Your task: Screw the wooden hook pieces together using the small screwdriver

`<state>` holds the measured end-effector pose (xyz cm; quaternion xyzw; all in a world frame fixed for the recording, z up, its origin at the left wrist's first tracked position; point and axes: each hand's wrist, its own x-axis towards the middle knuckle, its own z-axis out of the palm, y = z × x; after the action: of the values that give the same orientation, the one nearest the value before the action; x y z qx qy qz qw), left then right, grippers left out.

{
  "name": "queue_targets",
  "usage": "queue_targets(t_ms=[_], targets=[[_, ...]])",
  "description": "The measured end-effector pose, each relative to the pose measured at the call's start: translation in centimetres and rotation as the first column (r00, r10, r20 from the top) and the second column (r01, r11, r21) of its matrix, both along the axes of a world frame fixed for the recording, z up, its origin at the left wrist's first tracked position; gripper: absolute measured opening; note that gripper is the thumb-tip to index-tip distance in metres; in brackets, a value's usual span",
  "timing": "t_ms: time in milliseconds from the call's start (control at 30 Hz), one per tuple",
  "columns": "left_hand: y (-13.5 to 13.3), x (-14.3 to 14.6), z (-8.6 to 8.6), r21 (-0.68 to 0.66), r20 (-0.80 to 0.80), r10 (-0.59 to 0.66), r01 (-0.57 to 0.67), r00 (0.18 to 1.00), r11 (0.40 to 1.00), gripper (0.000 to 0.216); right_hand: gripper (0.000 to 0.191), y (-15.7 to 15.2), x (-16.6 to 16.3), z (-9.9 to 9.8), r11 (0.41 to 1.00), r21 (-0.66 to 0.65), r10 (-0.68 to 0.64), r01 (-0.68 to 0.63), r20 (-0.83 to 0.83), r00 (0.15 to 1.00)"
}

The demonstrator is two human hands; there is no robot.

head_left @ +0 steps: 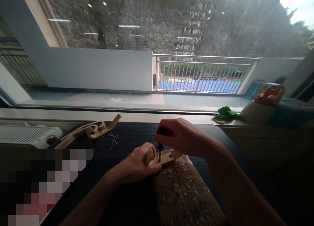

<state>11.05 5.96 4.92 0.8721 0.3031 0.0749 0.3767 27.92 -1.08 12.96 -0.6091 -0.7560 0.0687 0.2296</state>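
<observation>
My right hand [176, 134] is closed around the dark handle of a screwdriver [160, 147], which stands nearly upright. Its thin shaft ends at one of the dark holes in a light curved wooden piece [165, 158]. My left hand [137, 162] grips the curled end of that piece, thumb along its near edge. Beneath the wooden piece lies a worn brown board [181, 193], its surface scuffed and covered with shiny bits. Whether a screw sits under the screwdriver's tip is too small to tell.
On the dark table [137, 134], similar curved wooden pieces [98, 129] lie back left beside several loose screws [113, 141]. A white heater [29, 136] stands at left. The windowsill holds a green cloth [227, 113] and a white jug [260, 106]. The lower left is pixelated.
</observation>
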Motion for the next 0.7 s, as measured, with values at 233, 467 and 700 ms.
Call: queue_targets(t_ms=[233,467,700], targets=[[-0.15,0.01,0.24,-0.017,0.018,0.005,-0.005,1.0,1.0,0.028,0.02,-0.28,-0.12,0.14,0.992,-0.106,0.062,-0.069,-0.066,0.996],[-0.3,0.1,0.59,0.008,-0.002,0.005,-0.005,1.0,1.0,0.025,0.029,0.08,-0.03,-0.26,0.999,-0.029,-0.021,0.022,0.043,0.999],[-0.2,0.07,0.28,0.016,0.0,0.005,-0.005,1.0,1.0,0.026,0.029,0.11,-0.14,-0.3,1.0,-0.007,-0.016,0.016,0.016,1.0]])
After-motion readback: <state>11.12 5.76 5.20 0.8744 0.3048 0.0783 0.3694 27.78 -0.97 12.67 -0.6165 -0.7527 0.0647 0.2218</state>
